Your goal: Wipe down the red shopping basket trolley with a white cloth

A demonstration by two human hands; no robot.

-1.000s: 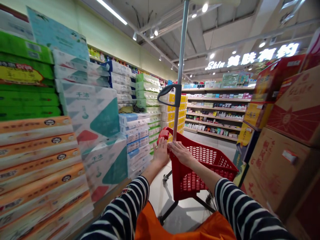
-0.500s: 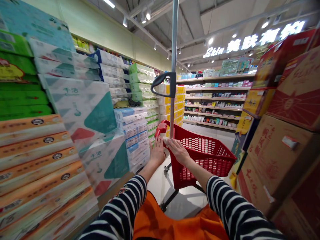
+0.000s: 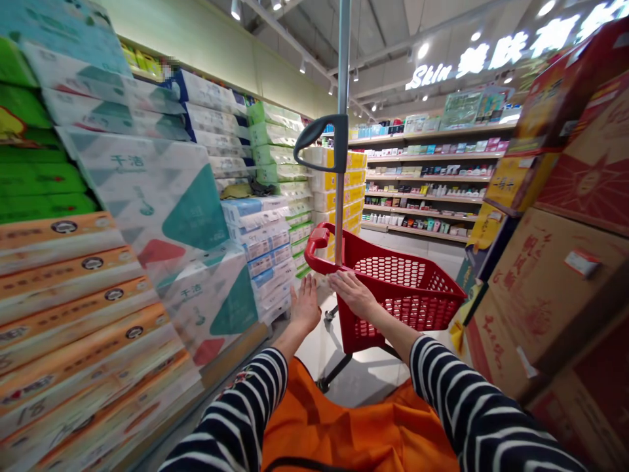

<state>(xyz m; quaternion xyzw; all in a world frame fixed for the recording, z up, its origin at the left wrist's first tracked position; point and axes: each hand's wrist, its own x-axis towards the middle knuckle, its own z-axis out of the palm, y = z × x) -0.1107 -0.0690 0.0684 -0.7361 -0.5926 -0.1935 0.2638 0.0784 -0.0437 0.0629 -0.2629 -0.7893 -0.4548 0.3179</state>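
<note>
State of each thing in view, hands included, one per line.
Left hand: open, holding nothing.
Right hand: open, fingers at the cart's near edge, contact unclear.
Red cart: upright.
Metal pole: upright.
Sign: lit.
Wrapped packs: stacked.
Cartons: stacked.
Shelves: stocked.

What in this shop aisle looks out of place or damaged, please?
A crumpled, dark greenish cloth-like item lies on the blue-and-white packs, odd among neat stacks. It is too small to identify. No spill or clear damage shows.
</note>
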